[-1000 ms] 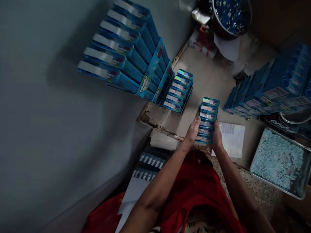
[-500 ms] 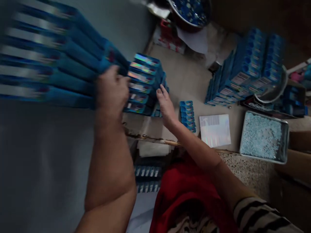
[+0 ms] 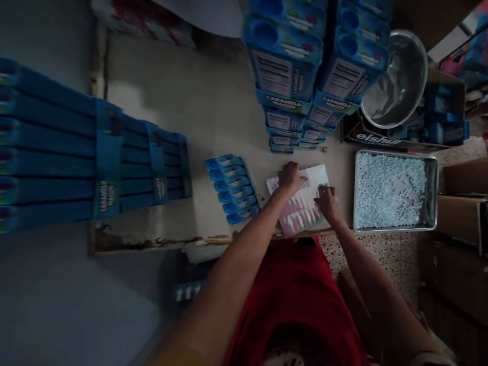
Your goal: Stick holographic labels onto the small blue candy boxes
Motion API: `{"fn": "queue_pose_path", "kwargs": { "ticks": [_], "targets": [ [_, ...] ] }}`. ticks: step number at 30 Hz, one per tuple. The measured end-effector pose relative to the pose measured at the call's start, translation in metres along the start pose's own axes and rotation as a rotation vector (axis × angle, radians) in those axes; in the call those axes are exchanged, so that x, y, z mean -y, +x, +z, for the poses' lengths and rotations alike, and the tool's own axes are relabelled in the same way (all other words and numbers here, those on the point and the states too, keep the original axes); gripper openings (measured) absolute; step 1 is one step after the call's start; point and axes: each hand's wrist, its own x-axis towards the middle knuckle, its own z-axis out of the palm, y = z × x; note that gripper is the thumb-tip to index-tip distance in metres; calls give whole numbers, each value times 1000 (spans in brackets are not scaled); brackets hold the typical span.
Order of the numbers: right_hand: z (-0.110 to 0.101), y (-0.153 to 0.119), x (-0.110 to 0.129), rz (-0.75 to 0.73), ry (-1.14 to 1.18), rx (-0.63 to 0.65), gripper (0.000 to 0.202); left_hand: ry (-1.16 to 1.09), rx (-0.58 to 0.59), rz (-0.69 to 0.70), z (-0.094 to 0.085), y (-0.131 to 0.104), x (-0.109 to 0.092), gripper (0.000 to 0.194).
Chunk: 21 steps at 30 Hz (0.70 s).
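Observation:
A shiny, silvery sticker sheet (image 3: 297, 206) lies near the table's front edge, its lower part rippling with pink and white reflections. My left hand (image 3: 290, 179) is over the sheet's upper part, fingers curled down onto it. At its right side my right hand (image 3: 328, 202) has thumb and fingers closed in a pinch at the sheet; whether a single label is between them is too small to see. Just left of the sheet lies a row of slim blue boxes (image 3: 233, 190), side by side with their ends toward me.
A long stack of banded blue boxes (image 3: 57, 147) stands at the left. Tall piles of blue caramel boxes (image 3: 285, 76) rise behind the sheet. To the right are a metal tray (image 3: 433, 203) of pale blue bits, a clear bowl (image 3: 414, 91) and an open carton (image 3: 362, 136).
Both hands have left the blue box stacks at the left and moved right to the sticker sheet. The view has turned rightward and come closer to the table.

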Motion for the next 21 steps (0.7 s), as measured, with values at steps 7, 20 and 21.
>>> {"fn": "queue_pose_path", "kwargs": {
  "ticks": [7,20,21],
  "targets": [
    [-7,25,22,-216,-117,85,54,88,157,-70,-1,26,11,31],
    [0,47,34,-534,-311,173,49,64,142,-146,-1,27,22,33],
    [-3,40,34,-529,-320,165,46,69,132,-142,-1,25,23,33]
  ]
}}
